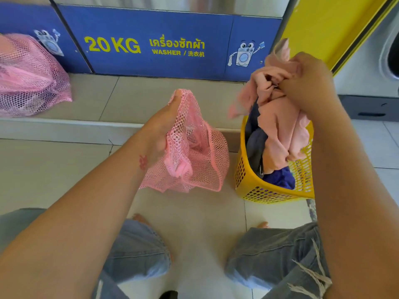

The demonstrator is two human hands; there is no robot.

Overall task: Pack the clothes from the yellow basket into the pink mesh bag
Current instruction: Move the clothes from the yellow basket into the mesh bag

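Note:
My left hand (160,130) grips the rim of a pink mesh bag (194,152), which hangs limp above the tiled floor with its mouth partly open. To its right stands the yellow basket (248,180), with dark blue and grey clothes (257,147) inside. My right hand (306,83) is closed on a bunched peach-pink garment (278,126), lifted above the basket with its lower part still draped into it.
A second, filled pink mesh bag (28,76) lies on the raised step at the left, against the blue washer panel (146,42). A yellow washer side and a drum door (388,50) are at the right. My knees in torn jeans (276,255) are below.

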